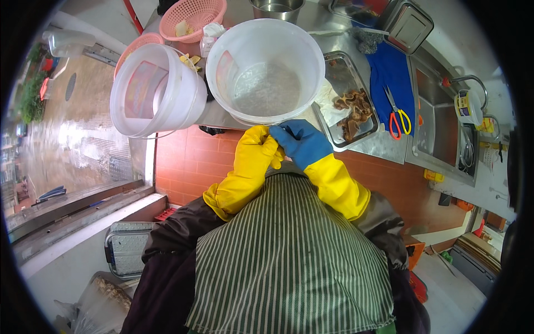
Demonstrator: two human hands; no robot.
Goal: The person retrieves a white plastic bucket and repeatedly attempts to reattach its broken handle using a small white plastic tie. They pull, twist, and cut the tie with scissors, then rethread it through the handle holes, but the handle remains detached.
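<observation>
My left hand (260, 146), in a yellow rubber glove, has its fingers curled against my right hand (301, 140), which wears a blue glove over a yellow one. They meet in front of my striped apron (292, 250). Whether anything small lies between the fingers cannot be told. Just beyond them stands a large translucent plastic bucket (267, 87) with no food in it. Another translucent bucket (167, 87) with a wire handle leans at its left. To the right, a steel tray (367, 121) holds brown meat-like pieces (354, 110) and a white cloth or paper (331, 104).
Scissors (394, 112) with red and yellow handles lie on a blue cloth (386, 71), beside a steel sink (438, 121). Pink plastic baskets (208, 14), a steel pot (277, 8) and steel wool (367, 39) are at the back. A window ledge (83, 225) runs along the left.
</observation>
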